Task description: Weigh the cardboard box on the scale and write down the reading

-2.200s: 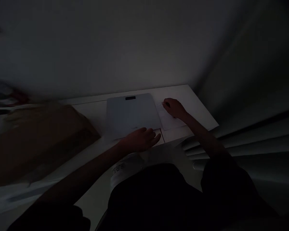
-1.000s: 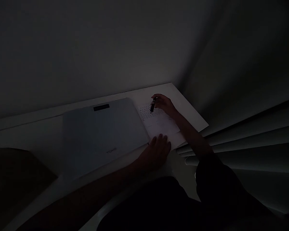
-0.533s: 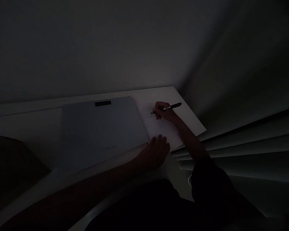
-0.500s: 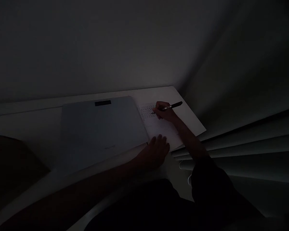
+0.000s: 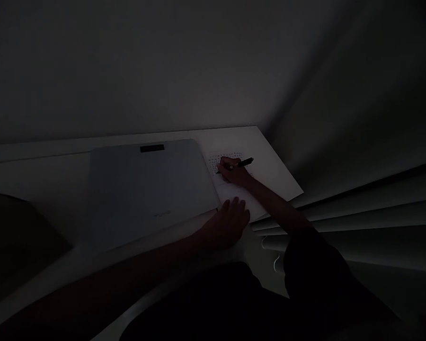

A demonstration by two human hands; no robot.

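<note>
The room is very dark. My right hand point(image 5: 232, 173) grips a dark pen point(image 5: 244, 163) with its tip down on a white printed sheet of paper point(image 5: 234, 189) near the desk's far right corner. My left hand point(image 5: 230, 221) lies flat, fingers spread, on the near edge of that sheet. A closed light-coloured laptop point(image 5: 145, 189) lies just left of the paper, its right edge beside both hands.
The white desk point(image 5: 39, 175) stands against a plain wall. Horizontal window blinds point(image 5: 358, 208) run along the right side. A dark brown shape point(image 5: 17, 237), too dim to name, sits at the desk's left end.
My right hand picked up the pen, turned it into a writing grip and lowered its tip onto the paper. My left hand slid right from the laptop onto the sheet's edge.
</note>
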